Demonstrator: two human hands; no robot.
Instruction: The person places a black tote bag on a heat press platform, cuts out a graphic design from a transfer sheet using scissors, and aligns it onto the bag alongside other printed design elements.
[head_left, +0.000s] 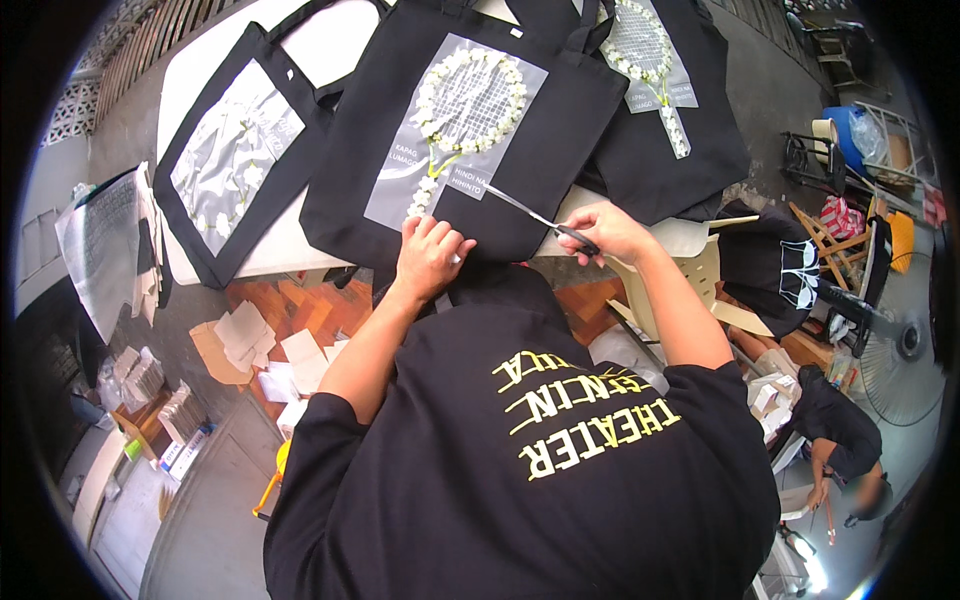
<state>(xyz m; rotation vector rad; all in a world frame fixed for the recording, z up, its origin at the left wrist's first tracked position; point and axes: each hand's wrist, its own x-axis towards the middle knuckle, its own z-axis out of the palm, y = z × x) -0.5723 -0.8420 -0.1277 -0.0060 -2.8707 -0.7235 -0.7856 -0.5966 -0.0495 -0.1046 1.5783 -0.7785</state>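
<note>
A black tote bag (345, 190) lies flat on the white table, a clear film with a white-flower racket print (470, 100) on its front. My right hand (610, 236) holds scissors (530, 211) by their dark handles, fingers in the loops. The blades point up and left, their tips at the film's right edge, beside a small lettered patch. My left hand (430, 258) is curled at the film's lower end, fingers closed. A small whitish bit shows by its thumb; what it pinches is hidden. Further tote bags with flower prints lie left (240, 160) and right (665, 140).
The white table (190, 90) ends just in front of me. A pale plastic chair (680, 280) stands at its right corner. Cardboard pieces (240, 340) lie on the floor at left. A standing fan (905, 340) and another person (840, 430) are at right.
</note>
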